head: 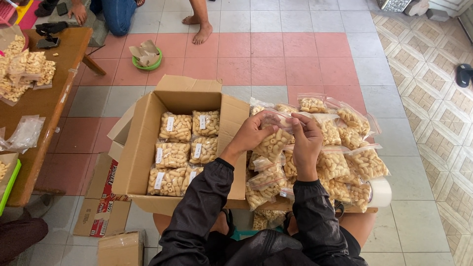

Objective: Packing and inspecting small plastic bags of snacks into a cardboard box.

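Both hands, left (253,132) and right (306,143), pinch the top of one clear snack bag (272,140) above the pile of filled bags (345,157). Six bags fill the open cardboard box (143,143) just left; tiled floor (295,59) lies open beyond.

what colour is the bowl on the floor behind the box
Green bowl, holding torn cardboard scraps; head view.

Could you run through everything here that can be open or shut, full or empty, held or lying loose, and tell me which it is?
Cardboard box: open, flaps up, partly filled with snack bags.
Bag in hands: held up by both hands at its top edge.
Left hand: gripping the bag.
Right hand: gripping the bag.
Pile of snack bags: filled, lying loose.
Tape roll: lying untouched.
Green bowl: on the floor, holding cardboard scraps.
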